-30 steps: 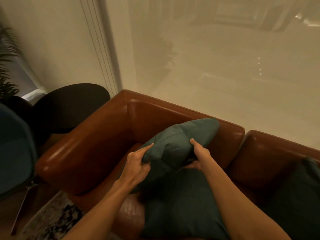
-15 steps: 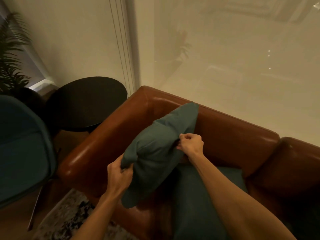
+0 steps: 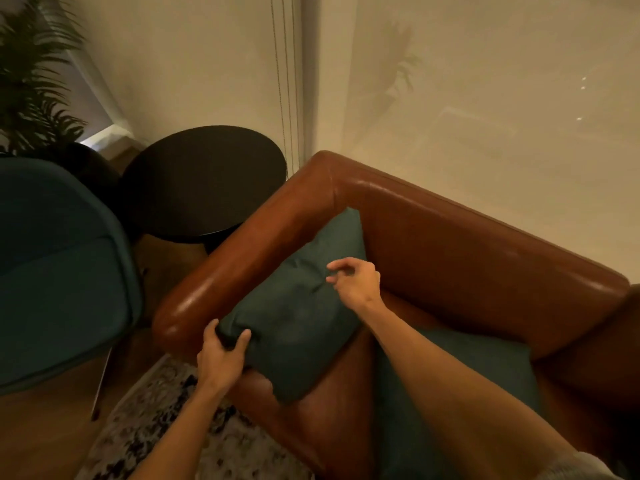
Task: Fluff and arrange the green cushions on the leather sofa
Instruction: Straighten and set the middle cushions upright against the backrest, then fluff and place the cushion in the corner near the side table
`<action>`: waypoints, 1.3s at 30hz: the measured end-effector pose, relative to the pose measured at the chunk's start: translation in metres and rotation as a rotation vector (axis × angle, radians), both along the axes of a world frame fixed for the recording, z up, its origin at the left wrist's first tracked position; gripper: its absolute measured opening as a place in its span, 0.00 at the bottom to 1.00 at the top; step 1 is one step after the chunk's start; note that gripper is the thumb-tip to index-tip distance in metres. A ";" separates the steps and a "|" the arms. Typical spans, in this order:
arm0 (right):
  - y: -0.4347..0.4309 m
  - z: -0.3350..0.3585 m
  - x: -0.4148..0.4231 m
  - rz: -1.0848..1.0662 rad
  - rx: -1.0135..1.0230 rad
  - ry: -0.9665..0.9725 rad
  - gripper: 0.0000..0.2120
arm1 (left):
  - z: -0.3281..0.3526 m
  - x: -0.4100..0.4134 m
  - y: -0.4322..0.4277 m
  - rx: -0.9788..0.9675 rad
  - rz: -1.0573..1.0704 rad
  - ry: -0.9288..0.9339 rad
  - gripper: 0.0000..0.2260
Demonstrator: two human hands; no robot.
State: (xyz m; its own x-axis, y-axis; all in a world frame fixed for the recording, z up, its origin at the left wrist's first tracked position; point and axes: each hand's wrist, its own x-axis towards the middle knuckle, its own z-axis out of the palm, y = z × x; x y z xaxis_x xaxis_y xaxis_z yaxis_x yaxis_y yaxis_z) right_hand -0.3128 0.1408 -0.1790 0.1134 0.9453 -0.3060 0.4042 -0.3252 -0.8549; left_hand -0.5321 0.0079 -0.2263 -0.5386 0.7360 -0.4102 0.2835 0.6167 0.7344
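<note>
A dark green cushion (image 3: 298, 306) leans against the left armrest of the brown leather sofa (image 3: 467, 251), its far corner up in the sofa's back corner. My left hand (image 3: 221, 355) grips the cushion's near left corner. Just above the cushion's right edge hovers my right hand (image 3: 356, 280), its fingers loosely curled and holding nothing. A second green cushion (image 3: 485, 368) lies flat on the seat, partly hidden under my right forearm.
A round black side table (image 3: 204, 181) stands just beyond the armrest. A teal chair (image 3: 59, 271) is at the left, with a potted plant (image 3: 31, 81) behind it. A patterned rug (image 3: 166, 417) covers the floor in front of the sofa. A pale wall backs the sofa.
The cushion has gone from held up in the air to resting against the left armrest. My right hand has let go of it. My left hand slid to its near corner.
</note>
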 end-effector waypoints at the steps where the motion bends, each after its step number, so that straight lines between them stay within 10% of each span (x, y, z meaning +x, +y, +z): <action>1: 0.000 -0.002 -0.001 0.020 -0.024 0.015 0.17 | -0.003 -0.002 0.001 -0.026 0.044 -0.008 0.33; 12: -0.036 -0.031 0.052 0.008 -0.294 0.051 0.13 | 0.017 0.018 0.022 0.213 0.019 0.436 0.24; 21: -0.073 -0.051 0.133 -0.177 -0.383 0.133 0.12 | 0.034 0.107 0.053 0.461 -0.331 0.208 0.15; 30: -0.154 -0.093 0.261 -0.418 -0.480 0.068 0.14 | -0.016 0.200 0.008 0.236 -0.744 0.032 0.16; 39: -0.243 -0.146 0.347 -0.553 -0.574 -0.034 0.14 | -0.102 0.270 -0.052 -0.433 -1.011 -0.208 0.24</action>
State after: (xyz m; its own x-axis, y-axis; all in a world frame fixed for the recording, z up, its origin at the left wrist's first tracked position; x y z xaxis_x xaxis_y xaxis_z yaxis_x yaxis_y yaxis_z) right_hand 0.0341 -0.1023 -0.3249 0.5378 0.4448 -0.7162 0.0780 -0.8721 -0.4830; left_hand -0.2620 -0.0444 -0.3286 0.3355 0.5700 -0.7501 0.6953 0.3874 0.6054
